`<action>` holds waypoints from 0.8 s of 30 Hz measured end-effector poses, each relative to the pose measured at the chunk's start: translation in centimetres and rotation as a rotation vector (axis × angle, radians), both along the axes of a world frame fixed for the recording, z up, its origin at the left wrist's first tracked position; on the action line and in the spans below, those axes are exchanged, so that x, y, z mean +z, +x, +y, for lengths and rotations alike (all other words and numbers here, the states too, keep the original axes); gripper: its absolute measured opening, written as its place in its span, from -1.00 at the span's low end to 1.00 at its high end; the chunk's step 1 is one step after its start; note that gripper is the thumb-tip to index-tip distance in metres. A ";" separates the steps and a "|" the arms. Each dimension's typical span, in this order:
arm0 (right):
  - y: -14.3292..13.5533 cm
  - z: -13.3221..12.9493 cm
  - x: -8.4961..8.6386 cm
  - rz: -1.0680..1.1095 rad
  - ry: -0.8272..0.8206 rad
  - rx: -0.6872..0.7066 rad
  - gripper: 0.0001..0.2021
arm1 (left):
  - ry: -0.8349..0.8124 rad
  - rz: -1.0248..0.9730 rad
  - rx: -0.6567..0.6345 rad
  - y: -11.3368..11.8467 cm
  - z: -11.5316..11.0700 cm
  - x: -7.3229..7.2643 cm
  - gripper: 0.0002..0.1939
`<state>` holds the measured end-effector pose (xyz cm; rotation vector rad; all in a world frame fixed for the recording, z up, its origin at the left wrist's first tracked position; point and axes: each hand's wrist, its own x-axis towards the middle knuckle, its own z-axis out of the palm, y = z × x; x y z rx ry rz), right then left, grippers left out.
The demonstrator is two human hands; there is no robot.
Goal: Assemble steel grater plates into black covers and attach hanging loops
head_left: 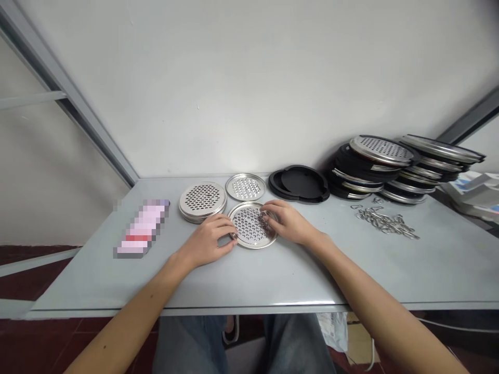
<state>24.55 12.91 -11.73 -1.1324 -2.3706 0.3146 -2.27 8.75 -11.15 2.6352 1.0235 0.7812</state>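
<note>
A round metal grater plate [253, 228] with raised cutting holes lies on the table in front of me. My left hand [212, 239] grips its left rim, thumb at the near edge and fingers curled beside it. From the right, my right hand [286, 221] holds the upper right rim, with its fingertips over the perforated face. A stack of round grater plates [202, 200] with oval slots stands just behind my left hand. Behind the held plate lies a single grater plate [246, 187] with larger raised holes.
Black round holders [306, 183] sit near the wall. Tall leaning piles of black holders and metal plates [384, 150] stand at the back right. A heap of metal clips [385, 221] lies before them. A blurred-out pink item [144, 226] is on the left.
</note>
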 end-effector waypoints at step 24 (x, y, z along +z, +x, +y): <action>-1.5 -1.1 0.2 -0.021 -0.010 0.040 -0.68 | -0.091 0.029 0.154 -0.2 -0.3 -0.1 -0.43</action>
